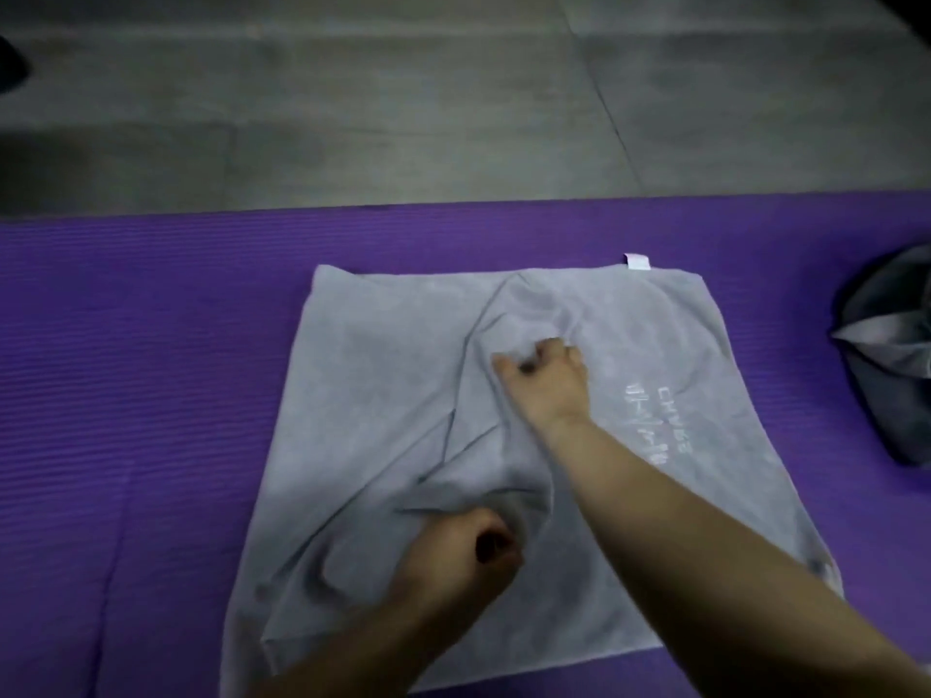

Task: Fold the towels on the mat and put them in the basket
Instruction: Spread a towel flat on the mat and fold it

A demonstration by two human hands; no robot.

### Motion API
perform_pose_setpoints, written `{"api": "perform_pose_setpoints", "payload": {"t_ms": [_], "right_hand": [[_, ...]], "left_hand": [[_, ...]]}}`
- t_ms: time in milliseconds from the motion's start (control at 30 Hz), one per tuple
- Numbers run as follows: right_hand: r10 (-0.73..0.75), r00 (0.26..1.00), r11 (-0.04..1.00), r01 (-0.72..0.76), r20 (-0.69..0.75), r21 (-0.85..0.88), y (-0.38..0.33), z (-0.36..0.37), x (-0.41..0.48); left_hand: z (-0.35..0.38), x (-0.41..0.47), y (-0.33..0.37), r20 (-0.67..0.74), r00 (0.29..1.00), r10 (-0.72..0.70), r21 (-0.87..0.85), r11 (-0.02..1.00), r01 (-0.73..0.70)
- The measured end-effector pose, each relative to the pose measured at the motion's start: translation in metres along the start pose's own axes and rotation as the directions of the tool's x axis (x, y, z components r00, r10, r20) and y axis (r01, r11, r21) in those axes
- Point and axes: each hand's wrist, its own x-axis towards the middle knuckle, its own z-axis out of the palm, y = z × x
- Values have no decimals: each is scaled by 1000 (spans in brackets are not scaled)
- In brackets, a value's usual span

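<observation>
Pinching up a ridge down the middle of the pale grey square microfibre towel (393, 375), both hands show fingers curled tight on gathered cloth: right hand (541, 375) at the towel's ctr, left hand (463, 546) closer to the mat's near edge. Towel lies spread on the purple ribbed foam mat (151, 345), small white tag (637, 260) toward the far edge. Pinch line runs near-to-far, so the fold prob goes sideways; dark grey fabric basket (886, 345) sits by the mat's right edge, nearer the right hand.

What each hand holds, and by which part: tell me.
Both hold the grey towel: left hand pinches a raised fold in its near half, right hand bunches cloth at its centre.
</observation>
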Motion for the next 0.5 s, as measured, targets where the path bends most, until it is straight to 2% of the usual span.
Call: {"api": "perform_pose_setpoints", "payload": {"t_ms": [100, 167, 200, 267, 333, 367, 433, 500], "right_hand": [[-67, 997, 985, 71, 28, -160, -8, 6, -3], [-66, 996, 980, 75, 57, -187, -13, 6, 3], [-63, 996, 990, 70, 65, -122, -13, 5, 7], [-57, 997, 982, 46, 56, 181, -9, 2, 14], [-32, 999, 884, 15, 30, 468, -1, -5, 22], [5, 1000, 817, -18, 23, 577, 3, -9, 25], [89, 995, 682, -97, 50, 725, 8, -22, 32], [78, 996, 592, -88, 51, 801, 13, -47, 37]], "left_hand": [[21, -9, 1, -42, 997, -63, 54, 996, 65], [26, -15, 3, -41, 994, -103, 62, 993, 105], [26, -16, 5, -43, 993, -110, 62, 992, 113], [26, -16, 8, -65, 994, -91, 62, 994, 95], [28, -13, 19, -37, 990, -135, 69, 988, 138], [31, -10, 27, -41, 995, -86, 78, 993, 89], [42, -6, 40, -47, 997, 59, 121, 991, -53], [50, 0, 56, -7, 993, 118, 51, 992, -118]]}}
